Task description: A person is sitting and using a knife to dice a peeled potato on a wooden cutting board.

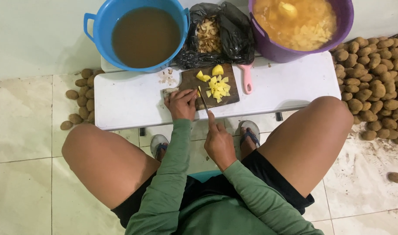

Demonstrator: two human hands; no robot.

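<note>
A small dark wooden cutting board (193,80) lies on a low white table (129,98). Yellow diced potato pieces (218,87) are piled on the board. My left hand (180,103) rests at the board's near left corner, fingers curled, holding down a piece that I cannot make out. My right hand (219,141) grips a knife (203,100), whose blade points up onto the board next to the left fingers. A pink handle (246,78) sticks out past the board's right edge.
A blue tub (94,21) of brown water stands at the table's back left. A black bag (233,39) of peelings sits in the middle, a purple tub (277,50) of cut potatoes in water at the right. Unpeeled potatoes are heaped on the floor at the right (373,82) and left (81,100).
</note>
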